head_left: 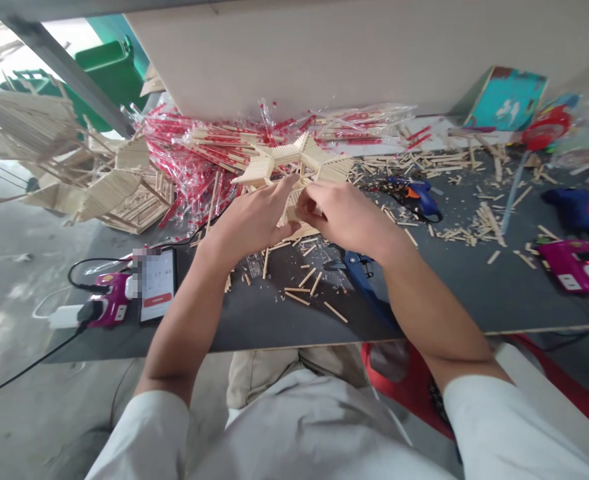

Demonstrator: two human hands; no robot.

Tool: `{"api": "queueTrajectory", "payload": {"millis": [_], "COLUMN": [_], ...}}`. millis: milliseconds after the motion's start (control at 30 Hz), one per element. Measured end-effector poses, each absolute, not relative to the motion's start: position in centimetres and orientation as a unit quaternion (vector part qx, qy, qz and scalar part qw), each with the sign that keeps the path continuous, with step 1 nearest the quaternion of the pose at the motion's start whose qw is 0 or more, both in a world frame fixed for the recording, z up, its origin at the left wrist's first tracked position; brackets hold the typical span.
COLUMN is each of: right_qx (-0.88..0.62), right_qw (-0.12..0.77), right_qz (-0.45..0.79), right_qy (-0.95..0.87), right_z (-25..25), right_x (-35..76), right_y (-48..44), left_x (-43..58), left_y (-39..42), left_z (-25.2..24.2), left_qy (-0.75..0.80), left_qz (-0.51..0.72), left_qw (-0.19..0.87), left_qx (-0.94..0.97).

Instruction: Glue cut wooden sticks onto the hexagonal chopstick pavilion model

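In the middle of the dark table lies a star-like wooden stick structure (331, 167), partly covered by both hands. My left hand (259, 217) rests at its left side, thumb and fingers apart, the fingers reaching over the structure. My right hand (341, 210) is on the right side with curled fingers bent toward the structure's centre; whether a small stick is between them is too small to tell. The fingertips of the two hands are close together. Loose short sticks (315, 283) and blue-handled pliers (367, 280) lie in front of the hands.
A large stick model (109, 187) stands left. Red-marked stick packets (179, 150) lie behind. A blue glue gun (421, 197), stick scraps (487, 223) and a magenta power strip (571, 265) are right. A phone (158, 287) and another magenta power strip (110, 300) are at front left.
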State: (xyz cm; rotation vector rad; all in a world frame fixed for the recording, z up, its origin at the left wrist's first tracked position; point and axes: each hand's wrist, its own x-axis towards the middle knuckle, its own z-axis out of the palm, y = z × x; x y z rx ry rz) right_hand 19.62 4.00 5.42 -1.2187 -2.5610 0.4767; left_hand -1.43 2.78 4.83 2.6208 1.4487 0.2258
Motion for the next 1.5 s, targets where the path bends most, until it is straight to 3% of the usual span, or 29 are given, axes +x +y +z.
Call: {"api": "queueTrajectory", "payload": {"millis": [200, 767, 1133, 1500], "right_qx": [-0.409, -0.458, -0.428, -0.396], "right_qw": [0.169, 0.075, 0.218, 0.244], "right_qz": [0.194, 0.057, 0.133, 0.256], "right_qy": [-0.875, -0.884, -0.867, -0.848], "right_z": [4.4, 2.9, 3.8, 2.8], "right_x": [18.6, 17.7, 19.6, 18.3], "right_y": [4.7, 4.6, 5.5, 5.1], "left_x": [-1.3, -1.3, -1.7, -1.7], "left_y": [2.8, 2.9, 3.0, 2.9], "left_z": [5.0, 5.0, 4.9, 5.2], "left_qy": [0.475, 0.484, 0.482, 0.49], "left_qz": [0.085, 0.073, 0.069, 0.065], "left_qw": [0.077, 0.074, 0.081, 0.088], "left_qx": [0.873, 0.869, 0.869, 0.865]}}
